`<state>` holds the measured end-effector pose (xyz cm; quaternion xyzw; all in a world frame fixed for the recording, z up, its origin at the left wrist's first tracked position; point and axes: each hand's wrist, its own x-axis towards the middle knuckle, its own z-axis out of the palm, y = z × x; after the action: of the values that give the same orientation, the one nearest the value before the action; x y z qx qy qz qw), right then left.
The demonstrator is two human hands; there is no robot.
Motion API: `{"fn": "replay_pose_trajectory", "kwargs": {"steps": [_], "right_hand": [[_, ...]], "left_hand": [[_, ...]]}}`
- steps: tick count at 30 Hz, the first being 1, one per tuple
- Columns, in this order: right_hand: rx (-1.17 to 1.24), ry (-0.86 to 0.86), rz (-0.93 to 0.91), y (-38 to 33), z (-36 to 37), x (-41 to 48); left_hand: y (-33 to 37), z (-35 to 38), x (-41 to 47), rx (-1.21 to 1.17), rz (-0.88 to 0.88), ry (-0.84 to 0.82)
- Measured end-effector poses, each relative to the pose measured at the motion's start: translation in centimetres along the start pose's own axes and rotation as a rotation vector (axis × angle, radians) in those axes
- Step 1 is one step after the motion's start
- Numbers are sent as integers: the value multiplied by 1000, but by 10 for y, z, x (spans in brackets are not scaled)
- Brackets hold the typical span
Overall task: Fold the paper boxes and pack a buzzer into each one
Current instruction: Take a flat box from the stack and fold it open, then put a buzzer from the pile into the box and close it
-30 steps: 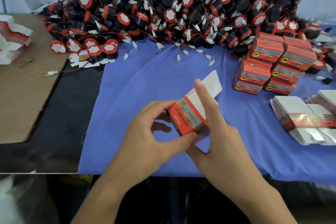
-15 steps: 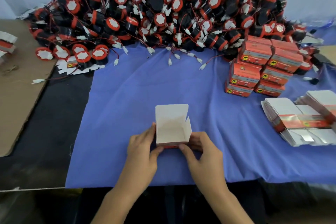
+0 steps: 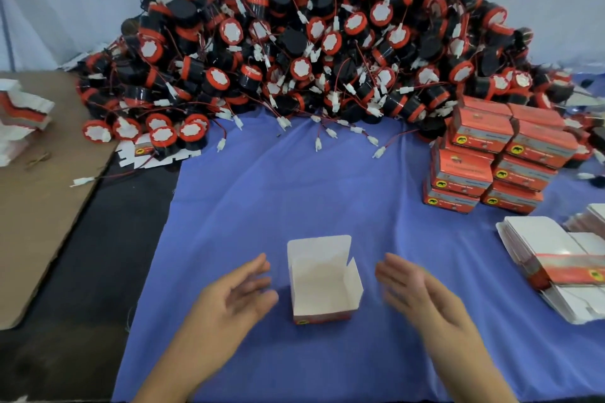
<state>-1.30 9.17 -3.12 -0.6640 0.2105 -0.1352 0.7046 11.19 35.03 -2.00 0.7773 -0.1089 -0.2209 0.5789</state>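
The folded box point(image 3: 322, 285) stands open-topped at lower centre on the blue cloth point(image 3: 294, 190), left hand point(image 3: 235, 294) and right hand point(image 3: 415, 288) spread empty beside it, likely freed to fetch a buzzer from the pile point(image 3: 311, 42) at top.

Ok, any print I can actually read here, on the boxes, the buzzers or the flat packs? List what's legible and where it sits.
No text can be read.
Stacked orange boxes: lines of print and a yellow oval animal logo, too blurred.
Open box between the hands: yellow logo on the front edge, no words readable.
Banded flat packs: yellow logo only.
Buzzer pile: white end labels look blank.
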Motion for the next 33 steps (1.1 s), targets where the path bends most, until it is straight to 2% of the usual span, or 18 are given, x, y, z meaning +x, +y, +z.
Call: {"fn": "replay_pose_trajectory", "kwargs": {"steps": [4,12,18,21,23,29,33], "right_hand": [[166,-22,108,-19,12,51],[213,-112,191,-34,101,190],[215,-38,208,-51,160,303],[140,-35,166,-59,177,357],[198,20,175,-60,185,388],[90,-3,135,-46,199,419],[84,102,68,-38,197,410]], "left_hand": [[21,-4,38,-207,59,73],[54,38,177,-320,44,74],[90,57,289,-291,-3,218],[104,49,343,-313,-54,231],[109,41,374,-351,-83,231],[113,13,424,-346,-178,235],[108,11,409,-340,-148,262]]}}
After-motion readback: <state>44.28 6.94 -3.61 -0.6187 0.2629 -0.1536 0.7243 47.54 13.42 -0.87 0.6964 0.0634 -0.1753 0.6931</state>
